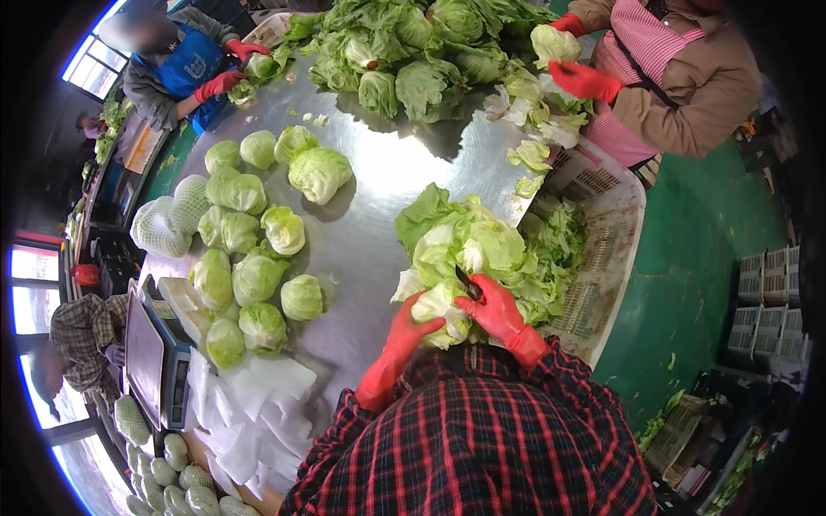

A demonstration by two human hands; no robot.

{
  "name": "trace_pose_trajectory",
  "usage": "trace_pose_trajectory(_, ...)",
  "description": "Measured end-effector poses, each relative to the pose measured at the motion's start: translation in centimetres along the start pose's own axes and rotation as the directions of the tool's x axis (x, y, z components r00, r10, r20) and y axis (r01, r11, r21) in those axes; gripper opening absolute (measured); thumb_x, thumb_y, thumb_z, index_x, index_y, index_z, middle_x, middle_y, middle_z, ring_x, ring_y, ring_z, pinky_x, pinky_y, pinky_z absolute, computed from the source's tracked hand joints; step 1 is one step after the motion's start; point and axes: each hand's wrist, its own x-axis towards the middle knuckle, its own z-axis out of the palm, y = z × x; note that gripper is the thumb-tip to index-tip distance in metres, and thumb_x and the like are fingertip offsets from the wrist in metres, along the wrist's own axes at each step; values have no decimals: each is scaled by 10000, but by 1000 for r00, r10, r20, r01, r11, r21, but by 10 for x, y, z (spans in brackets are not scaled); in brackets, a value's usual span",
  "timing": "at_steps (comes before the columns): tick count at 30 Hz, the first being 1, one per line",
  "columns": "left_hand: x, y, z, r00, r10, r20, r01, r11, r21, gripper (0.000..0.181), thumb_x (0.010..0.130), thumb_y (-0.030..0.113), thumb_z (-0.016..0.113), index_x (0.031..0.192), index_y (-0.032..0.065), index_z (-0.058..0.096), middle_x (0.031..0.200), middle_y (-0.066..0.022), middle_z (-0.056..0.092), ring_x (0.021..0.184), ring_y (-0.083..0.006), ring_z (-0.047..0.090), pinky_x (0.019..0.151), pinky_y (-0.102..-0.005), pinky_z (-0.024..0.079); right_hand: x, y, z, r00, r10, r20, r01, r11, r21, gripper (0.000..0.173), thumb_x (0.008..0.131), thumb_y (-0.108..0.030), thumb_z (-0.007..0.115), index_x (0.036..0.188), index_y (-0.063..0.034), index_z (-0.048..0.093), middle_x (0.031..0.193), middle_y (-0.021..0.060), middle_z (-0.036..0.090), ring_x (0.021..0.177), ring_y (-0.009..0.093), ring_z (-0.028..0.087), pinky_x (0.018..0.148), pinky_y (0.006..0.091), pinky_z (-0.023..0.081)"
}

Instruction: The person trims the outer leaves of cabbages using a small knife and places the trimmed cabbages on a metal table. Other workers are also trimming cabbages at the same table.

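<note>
Both of my hands wear red rubber gloves. My left hand cups the left side of a pale lettuce head, close in front of my body. A knife with a dark blade is gripped in my right hand, its blade pointing up and away from me. The fingers of that same hand also touch the right side of the lettuce head. Just beyond lies a heap of loose lettuce leaves. It reaches the table's right edge, beside a white plastic crate holding more leaves.
Trimmed lettuce heads are grouped left on the metal table, near white foam nets and a weighing scale. Untrimmed lettuces are piled at the far side. Co-workers stand far left, far right and near left.
</note>
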Motion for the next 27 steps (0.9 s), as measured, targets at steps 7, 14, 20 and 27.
trace_pose_trajectory(7,-19,20,-7,998,7,66,12,956,-293,641,761,107,742,1312,-45,451,1180,-163,595,1072,-247,591,924,-364,475,16,-4,-9,999,3,-51,6,984,176,204,810,-147,709,933,-22,606,732,87,571,612,147,514,599,272,441)
trace_pose_trajectory(14,-32,38,4,984,138,-117,-130,989,72,719,717,169,780,1326,3,436,1203,-146,573,1101,-234,560,952,-366,446,-3,-66,-21,984,-168,-58,165,985,-53,269,767,-195,753,930,-43,601,784,96,582,655,226,560,610,315,464)
trace_pose_trajectory(20,-34,32,-8,984,176,-33,-171,978,124,727,711,190,773,1334,18,438,1215,-139,568,1105,-231,558,962,-362,435,4,-39,-22,991,-124,-56,130,985,117,126,800,-84,664,872,-36,573,673,42,536,581,141,514,559,282,431)
trace_pose_trajectory(27,-42,34,-7,975,144,171,-12,797,-604,701,787,241,654,1381,-15,383,1303,-171,524,1178,-305,527,1011,-412,417,21,-11,-33,999,30,-44,-20,980,198,109,778,-47,647,831,-17,557,670,48,560,619,113,525,576,279,423)
